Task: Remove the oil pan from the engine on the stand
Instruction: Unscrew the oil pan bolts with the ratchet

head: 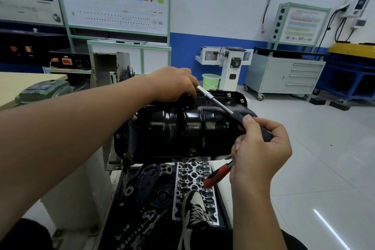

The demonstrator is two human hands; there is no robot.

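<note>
A glossy black oil pan [182,128] sits on top of the engine on the white stand [81,178], with bolts along its flange [235,95]. My left hand [172,83] reaches over the pan's far edge and grips the socket end of a ratchet wrench [215,100]. My right hand [259,148] holds the wrench's black handle at the pan's right end. A red-handled tool [217,174] also sticks out below my right hand, held in the same fingers.
A tray [121,189] under the engine holds a silver cylinder head [192,178], a black cover, chain and small parts. My shoe [194,209] rests on it. A wooden table [24,83] stands left, tool cabinets and a green bucket [211,81] behind; grey floor lies right.
</note>
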